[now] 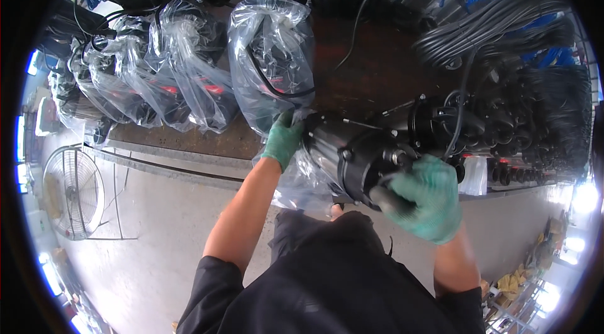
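Observation:
A black submersible pump point(343, 148) lies tilted in front of me at the bench's near edge. My right hand point(431, 198), in a green glove, is wrapped round the dark pipe-like part at its near right end. My left hand point(283, 139), also gloved in green, is closed on a clear plastic bag point(299, 183) at the pump's other end. The bag hangs below that end; how much of the pump it covers is hard to see. Just beyond my left hand stands a bagged pump point(270, 63) with a black cable lying across it.
Several bagged pumps point(189, 76) stand in a row at the left. Unbagged black pumps point(497, 120) crowd the right side, beneath coiled black cables point(491, 25). The brown bench top point(358, 38) shows between them. A round floor fan point(73, 192) stands at the lower left.

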`<state>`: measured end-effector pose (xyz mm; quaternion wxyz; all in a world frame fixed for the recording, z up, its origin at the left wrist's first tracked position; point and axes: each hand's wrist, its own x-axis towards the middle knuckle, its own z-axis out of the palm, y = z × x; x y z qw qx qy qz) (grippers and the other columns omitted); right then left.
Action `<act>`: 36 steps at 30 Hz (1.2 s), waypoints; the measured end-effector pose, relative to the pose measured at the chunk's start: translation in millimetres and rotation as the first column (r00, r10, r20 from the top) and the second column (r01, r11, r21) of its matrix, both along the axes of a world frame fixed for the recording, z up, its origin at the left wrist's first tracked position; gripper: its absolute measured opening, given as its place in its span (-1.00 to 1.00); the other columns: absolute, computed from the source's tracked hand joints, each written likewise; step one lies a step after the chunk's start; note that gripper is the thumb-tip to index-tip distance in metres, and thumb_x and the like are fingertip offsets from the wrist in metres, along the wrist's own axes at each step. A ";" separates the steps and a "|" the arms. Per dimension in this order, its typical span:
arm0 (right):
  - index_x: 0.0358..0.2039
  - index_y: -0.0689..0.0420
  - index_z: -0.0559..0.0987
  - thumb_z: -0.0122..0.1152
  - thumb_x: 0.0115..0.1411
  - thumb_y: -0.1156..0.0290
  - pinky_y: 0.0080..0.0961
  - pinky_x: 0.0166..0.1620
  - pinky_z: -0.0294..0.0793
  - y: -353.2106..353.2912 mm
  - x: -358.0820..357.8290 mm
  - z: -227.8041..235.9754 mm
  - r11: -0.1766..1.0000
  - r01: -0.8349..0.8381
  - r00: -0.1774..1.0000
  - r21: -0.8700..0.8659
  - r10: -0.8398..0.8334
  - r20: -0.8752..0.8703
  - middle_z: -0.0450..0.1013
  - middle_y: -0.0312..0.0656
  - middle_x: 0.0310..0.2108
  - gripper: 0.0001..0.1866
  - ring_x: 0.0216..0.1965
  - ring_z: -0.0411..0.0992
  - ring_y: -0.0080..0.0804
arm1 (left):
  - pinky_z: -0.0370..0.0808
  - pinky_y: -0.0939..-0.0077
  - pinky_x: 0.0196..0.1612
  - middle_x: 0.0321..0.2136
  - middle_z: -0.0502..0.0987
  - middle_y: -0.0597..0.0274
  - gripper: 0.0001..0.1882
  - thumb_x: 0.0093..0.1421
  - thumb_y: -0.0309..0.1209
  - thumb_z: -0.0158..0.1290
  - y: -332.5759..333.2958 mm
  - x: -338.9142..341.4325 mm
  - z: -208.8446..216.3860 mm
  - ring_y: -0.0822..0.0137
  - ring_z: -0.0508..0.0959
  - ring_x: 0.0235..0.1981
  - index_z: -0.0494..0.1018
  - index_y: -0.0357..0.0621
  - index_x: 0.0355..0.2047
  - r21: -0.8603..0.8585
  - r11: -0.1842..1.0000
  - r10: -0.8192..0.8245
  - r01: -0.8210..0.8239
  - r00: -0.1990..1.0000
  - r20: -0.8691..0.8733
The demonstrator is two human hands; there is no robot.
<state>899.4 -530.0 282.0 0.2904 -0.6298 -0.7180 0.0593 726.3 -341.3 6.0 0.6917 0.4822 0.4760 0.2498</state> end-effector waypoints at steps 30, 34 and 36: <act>-0.55 -0.10 0.59 0.48 0.10 0.31 -0.49 -0.54 0.44 -23.2 42.0 -15.0 0.867 -0.496 0.864 0.043 0.498 -0.082 0.51 -0.36 -0.60 -0.81 -0.60 0.52 -0.46 | 0.61 0.09 -0.09 -0.25 0.71 -0.06 -0.79 0.26 -0.39 0.11 35.5 109.7 86.3 -0.10 0.69 -0.17 0.70 -0.10 -0.19 0.300 0.132 -0.473 0.945 0.326 -0.818; -0.68 -0.10 0.45 0.62 -0.05 0.30 -0.58 -0.62 0.23 22.3 10.3 -8.7 0.918 -0.246 0.952 0.311 0.289 -0.099 0.37 -0.44 -0.75 -0.61 -0.75 0.33 -0.56 | 0.60 0.27 -0.16 -0.31 0.67 -0.13 -0.77 0.29 -0.37 0.22 33.7 81.6 89.1 0.07 0.67 -0.32 0.64 -0.22 -0.12 0.505 0.641 -0.516 0.578 0.812 -0.274; -0.71 -0.08 0.45 0.62 -0.09 0.33 -0.55 -0.62 0.27 44.8 -0.1 6.1 0.927 -0.157 0.974 0.341 0.203 -0.102 0.39 -0.43 -0.75 -0.61 -0.76 0.33 -0.56 | 0.58 0.37 -0.23 -0.35 0.67 -0.05 -0.76 0.31 -0.40 0.21 42.6 79.2 123.6 0.22 0.65 -0.34 0.62 -0.30 -0.10 0.692 0.532 -0.506 0.488 0.838 -0.203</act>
